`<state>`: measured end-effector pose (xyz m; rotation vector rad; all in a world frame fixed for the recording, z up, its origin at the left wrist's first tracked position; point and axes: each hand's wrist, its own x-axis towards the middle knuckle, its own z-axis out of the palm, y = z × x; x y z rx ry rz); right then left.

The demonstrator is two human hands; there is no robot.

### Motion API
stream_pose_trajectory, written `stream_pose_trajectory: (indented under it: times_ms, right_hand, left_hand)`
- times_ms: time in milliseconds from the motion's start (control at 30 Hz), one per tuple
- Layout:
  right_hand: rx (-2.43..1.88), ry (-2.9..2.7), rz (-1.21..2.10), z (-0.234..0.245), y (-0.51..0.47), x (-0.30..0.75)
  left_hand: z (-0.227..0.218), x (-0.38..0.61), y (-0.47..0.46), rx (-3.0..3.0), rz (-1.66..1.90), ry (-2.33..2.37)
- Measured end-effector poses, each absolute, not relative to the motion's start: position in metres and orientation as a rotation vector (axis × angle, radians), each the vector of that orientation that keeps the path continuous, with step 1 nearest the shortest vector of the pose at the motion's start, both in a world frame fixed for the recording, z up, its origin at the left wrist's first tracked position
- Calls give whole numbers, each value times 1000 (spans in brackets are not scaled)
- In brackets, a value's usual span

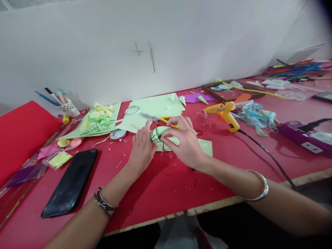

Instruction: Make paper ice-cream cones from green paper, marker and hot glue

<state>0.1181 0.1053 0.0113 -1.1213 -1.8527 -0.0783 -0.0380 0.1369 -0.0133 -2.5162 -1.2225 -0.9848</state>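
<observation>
"What's nearest?"
"A phone (71, 183) on the counter (166, 188), over on the left."
"And the hands?"
"The left hand's (142, 147) fingers grasp a gridded green paper roll (155, 136) above the counter, probably to steady it; the right hand's (185, 141) pinch its edge, seemingly keeping it curled."
"Anything blocking?"
"Scissors (153, 118) lie just beyond the hands, by pale green sheets (155, 103); the glue gun (221, 110) sits apart, rightward."
</observation>
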Motion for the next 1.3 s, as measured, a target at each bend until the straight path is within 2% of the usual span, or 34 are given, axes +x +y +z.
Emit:
stream_pose_trajectory:
  times_ms: [333,500,667,1067,1300]
  right_hand:
    - [-1069,-1909,-67,12,103,117]
    - [-858,-2007,-55,15,104,122]
    - [-783,-2021,-160,15,110,131]
    - [-873,-2143,-371,15,112,133]
    - [-951,-2131,-314,16,111,131]
  left_hand:
    - [-10,-39,136,-2548,-1039,-1200]
    - [-12,-42,141,-2768,-1269,-1124]
    - [-9,-43,143,-2821,-1478,-1237]
    - [-7,-42,140,-2931,-1387,-1364]
    - [-12,-43,143,-2861,-1335,-1320]
